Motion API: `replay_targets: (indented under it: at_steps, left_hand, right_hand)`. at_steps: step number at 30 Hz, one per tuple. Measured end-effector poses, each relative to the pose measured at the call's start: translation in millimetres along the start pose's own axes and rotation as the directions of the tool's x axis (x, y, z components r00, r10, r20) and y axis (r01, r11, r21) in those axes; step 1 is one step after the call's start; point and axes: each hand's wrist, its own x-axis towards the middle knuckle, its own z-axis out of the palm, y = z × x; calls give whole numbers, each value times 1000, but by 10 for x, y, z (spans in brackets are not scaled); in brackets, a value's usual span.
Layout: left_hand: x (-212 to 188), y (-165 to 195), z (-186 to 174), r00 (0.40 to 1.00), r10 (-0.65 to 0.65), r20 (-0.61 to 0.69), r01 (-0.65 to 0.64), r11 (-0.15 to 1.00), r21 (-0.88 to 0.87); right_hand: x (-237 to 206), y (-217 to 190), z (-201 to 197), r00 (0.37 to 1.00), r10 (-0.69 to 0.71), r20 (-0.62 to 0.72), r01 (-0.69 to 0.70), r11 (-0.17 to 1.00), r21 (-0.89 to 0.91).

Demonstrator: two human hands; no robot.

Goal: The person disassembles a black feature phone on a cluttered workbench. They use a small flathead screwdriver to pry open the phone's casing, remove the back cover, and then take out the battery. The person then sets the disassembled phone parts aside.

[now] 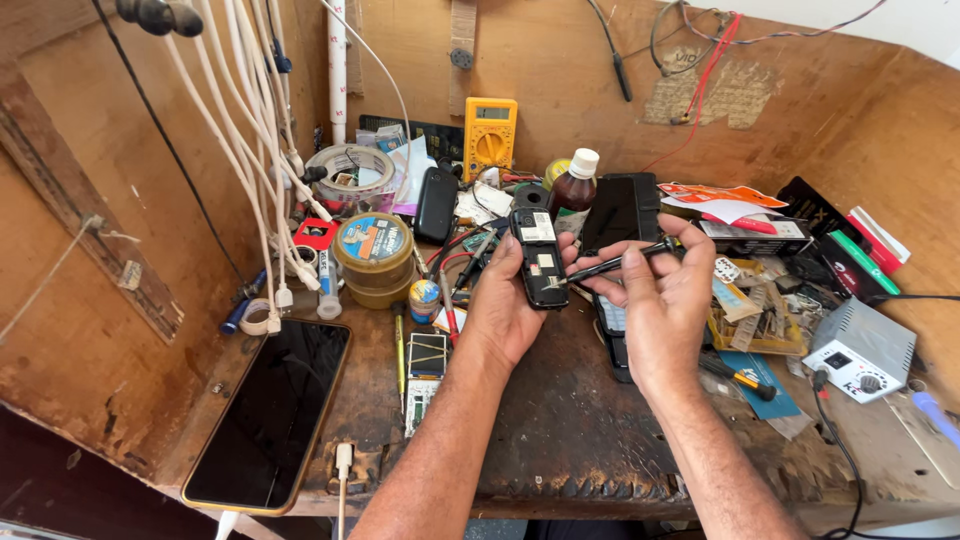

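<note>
My left hand (505, 310) grips a small black phone (539, 257) with its back cover off, held upright over the worn wooden bench (560, 430). My right hand (665, 295) pinches a thin black screwdriver (610, 266) whose tip touches the lower part of the phone's open back. The two hands are close together at the middle of the view.
A large smartphone (268, 415) lies at the left front. Round tins (373, 258), tape rolls (350, 172), a yellow multimeter (489, 135), a brown bottle (573, 187), a dark tablet (620, 210) and white cables (250, 150) crowd the back. A soldering station (862, 350) sits right.
</note>
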Motion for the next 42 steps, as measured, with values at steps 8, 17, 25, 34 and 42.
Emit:
replay_targets:
  at_steps: [8, 17, 25, 34, 42]
  left_hand:
    - [293, 41, -63, 1000, 30, -4, -30, 999, 38]
    - [521, 129, -67, 994, 102, -27, -100, 994, 48]
    - [470, 165, -25, 994, 45, -102, -43, 999, 27]
    - [518, 165, -46, 994, 73, -80, -72, 997, 20]
    - [539, 160, -119, 995, 93, -37, -93, 996, 2]
  right_hand:
    - [117, 42, 162, 966, -256, 31, 258, 962, -92]
    - [675, 337, 366, 981, -174, -85, 179, 982, 55]
    - [651, 387, 265, 946, -321, 38, 322, 946, -23]
    - [469, 329, 256, 955, -272, 120, 287, 950, -127]
    - [400, 353, 318, 925, -315, 213, 355, 916, -186]
